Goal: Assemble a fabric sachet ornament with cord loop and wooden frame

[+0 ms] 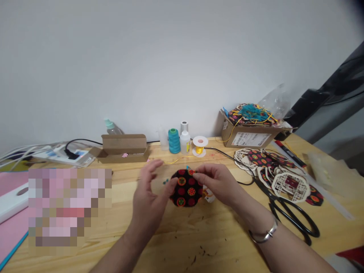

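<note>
1. My right hand (217, 184) pinches just the top rim of the fabric disc (186, 188); my left hand (149, 197), fingers spread, only touches its left edge, so I judge it could slip onto the table (199, 242)
2. Held between both hands, it is round, black, with red-orange rings

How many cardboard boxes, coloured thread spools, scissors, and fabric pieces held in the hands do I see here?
Brown cardboard boxes: 2
Coloured thread spools, teal and yellow: 2
Black-handled scissors: 1
Black round patterned fabric piece, pinched by right hand: 1
Total: 6
</note>
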`<action>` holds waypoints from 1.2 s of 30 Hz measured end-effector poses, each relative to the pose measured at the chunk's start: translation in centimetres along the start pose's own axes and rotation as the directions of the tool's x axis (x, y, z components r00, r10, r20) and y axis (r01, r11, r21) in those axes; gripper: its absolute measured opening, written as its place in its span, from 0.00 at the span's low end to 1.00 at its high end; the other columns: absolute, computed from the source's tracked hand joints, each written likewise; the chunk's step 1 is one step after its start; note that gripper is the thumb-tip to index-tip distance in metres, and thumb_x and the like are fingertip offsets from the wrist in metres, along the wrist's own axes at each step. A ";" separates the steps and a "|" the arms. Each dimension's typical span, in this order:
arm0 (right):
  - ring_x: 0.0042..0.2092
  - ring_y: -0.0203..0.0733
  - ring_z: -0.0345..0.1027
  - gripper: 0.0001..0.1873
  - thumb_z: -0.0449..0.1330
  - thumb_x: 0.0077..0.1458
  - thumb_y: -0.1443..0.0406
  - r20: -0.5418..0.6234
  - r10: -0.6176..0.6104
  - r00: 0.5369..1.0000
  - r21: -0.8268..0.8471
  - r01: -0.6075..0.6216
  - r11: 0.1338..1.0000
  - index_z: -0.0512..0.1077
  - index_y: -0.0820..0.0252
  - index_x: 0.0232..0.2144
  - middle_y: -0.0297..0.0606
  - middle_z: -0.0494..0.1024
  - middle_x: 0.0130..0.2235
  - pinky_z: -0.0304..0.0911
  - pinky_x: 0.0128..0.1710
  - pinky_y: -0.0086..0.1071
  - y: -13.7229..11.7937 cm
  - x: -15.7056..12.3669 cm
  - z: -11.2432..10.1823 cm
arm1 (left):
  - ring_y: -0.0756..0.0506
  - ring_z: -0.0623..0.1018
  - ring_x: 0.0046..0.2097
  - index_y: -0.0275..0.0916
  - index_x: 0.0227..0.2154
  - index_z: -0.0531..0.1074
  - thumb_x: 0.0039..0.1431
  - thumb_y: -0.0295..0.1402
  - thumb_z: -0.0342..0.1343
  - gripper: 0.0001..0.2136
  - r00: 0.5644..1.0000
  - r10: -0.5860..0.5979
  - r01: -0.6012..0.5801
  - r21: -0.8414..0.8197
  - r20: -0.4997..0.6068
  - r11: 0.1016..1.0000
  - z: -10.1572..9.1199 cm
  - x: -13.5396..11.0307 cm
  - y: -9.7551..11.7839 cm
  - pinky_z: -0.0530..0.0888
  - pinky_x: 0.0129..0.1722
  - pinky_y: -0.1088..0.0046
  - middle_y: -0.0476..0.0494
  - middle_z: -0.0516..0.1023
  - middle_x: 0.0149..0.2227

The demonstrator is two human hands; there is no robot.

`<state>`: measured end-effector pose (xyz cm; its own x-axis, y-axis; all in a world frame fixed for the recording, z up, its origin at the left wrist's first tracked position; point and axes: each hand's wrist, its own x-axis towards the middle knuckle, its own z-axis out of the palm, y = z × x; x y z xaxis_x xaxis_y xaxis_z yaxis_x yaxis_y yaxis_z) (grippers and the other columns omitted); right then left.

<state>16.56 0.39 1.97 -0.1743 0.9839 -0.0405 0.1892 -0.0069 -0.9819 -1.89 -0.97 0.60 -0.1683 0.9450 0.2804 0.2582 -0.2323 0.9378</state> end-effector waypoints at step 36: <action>0.36 0.51 0.75 0.18 0.51 0.43 0.65 -0.371 -0.027 0.928 -0.873 -0.338 0.351 0.72 0.60 0.38 0.46 0.79 0.36 0.71 0.34 0.37 8.9 -16.4 -13.1 | 0.43 0.80 0.30 0.29 0.35 0.76 0.44 0.29 0.64 0.14 0.804 -0.434 0.594 -0.557 0.406 0.580 0.4 0.1 0.5 0.74 0.24 0.74 0.35 0.81 0.33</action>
<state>33.78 -13.47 -3.71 0.1914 0.9798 0.0572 0.9690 -0.1794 -0.1699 -1.42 -0.93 1.06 0.1386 0.9543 -0.2649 -0.4797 0.2987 0.8250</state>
